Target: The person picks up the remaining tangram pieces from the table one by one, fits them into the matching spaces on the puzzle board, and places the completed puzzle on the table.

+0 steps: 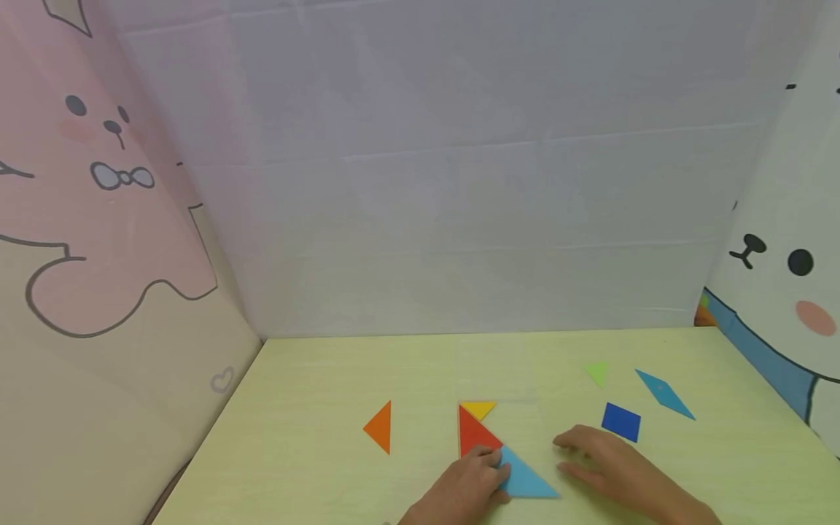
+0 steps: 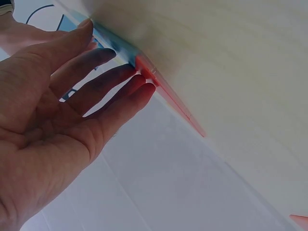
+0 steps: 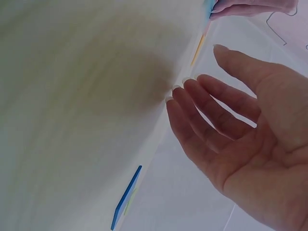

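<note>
My left hand [image 1: 464, 483] rests its fingertips on a red triangle [image 1: 475, 432] and a light blue triangle [image 1: 528, 480], which lie edge to edge and are partly hidden by the hand. In the left wrist view its fingers [image 2: 108, 84] are spread and only gently bent along the pieces. A small yellow triangle [image 1: 480, 409] meets the red one at its top. Right of the light blue triangle, my right hand [image 1: 613, 467] holds nothing, its relaxed fingers [image 3: 207, 110] pointing toward the tabletop. Just beyond that hand is a dark blue square [image 1: 620, 422].
An orange triangle [image 1: 380, 429] lies by itself on the left of the pale table [image 1: 315, 379]. Toward the back right are a light green triangle [image 1: 598, 372] and a blue parallelogram [image 1: 664, 394]. Cloth curtains [image 1: 459, 182] stand behind and at both sides.
</note>
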A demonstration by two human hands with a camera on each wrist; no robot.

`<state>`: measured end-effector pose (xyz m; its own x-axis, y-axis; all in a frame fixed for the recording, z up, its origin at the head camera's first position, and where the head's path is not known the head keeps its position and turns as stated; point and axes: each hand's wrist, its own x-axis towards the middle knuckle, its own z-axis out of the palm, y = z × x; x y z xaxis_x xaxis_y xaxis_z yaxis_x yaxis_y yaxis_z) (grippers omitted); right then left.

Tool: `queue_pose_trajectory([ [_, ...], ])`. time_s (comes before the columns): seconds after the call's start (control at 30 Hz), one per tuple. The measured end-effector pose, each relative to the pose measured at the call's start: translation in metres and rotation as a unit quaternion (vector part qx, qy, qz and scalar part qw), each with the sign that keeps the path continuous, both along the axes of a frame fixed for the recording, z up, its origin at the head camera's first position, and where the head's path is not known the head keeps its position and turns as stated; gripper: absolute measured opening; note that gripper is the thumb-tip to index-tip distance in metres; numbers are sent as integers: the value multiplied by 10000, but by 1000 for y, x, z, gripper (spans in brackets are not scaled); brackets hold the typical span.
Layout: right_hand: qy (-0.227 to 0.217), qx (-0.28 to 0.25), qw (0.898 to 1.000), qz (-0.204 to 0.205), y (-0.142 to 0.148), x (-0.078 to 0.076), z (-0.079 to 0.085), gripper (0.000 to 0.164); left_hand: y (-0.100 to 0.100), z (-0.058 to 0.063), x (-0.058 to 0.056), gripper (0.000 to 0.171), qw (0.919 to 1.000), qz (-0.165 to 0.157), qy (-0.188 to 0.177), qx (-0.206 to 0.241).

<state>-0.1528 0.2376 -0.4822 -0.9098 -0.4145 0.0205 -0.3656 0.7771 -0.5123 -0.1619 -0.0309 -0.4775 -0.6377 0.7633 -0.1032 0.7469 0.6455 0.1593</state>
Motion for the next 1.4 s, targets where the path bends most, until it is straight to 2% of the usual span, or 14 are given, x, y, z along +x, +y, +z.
queue_pose_trajectory([
  [0.2, 111, -498, 9986, 117, 9, -6, -1, 29, 0, 5, 2, 36, 10000, 13, 53, 32],
  [0.3, 124, -619, 9980, 15, 11, -7, 0, 29, 0, 4, 2, 34, 10000, -33, 78, 37],
  [0.57, 133, -569, 9970, -505, 15, -10, 2, 26, -1, 3, 3, 33, 9997, -112, 162, 113],
  [0.83, 877, -500, 9928, -646, 25, -13, -1, 22, -2, 2, 3, 33, 9999, -58, 28, 150],
  [1.13, 684, -550, 9897, -1132, 34, -17, 1, 22, -2, 2, 3, 33, 9998, -71, 84, 140],
  [1.27, 752, -587, 9876, -1243, 40, -19, 0, 19, -3, -9, -1, 34, 9997, -138, 76, 177],
  [1.4, 825, -634, 9851, -1368, 45, -20, -1, 18, -4, -30, -9, 37, 9995, -174, 60, 259],
])
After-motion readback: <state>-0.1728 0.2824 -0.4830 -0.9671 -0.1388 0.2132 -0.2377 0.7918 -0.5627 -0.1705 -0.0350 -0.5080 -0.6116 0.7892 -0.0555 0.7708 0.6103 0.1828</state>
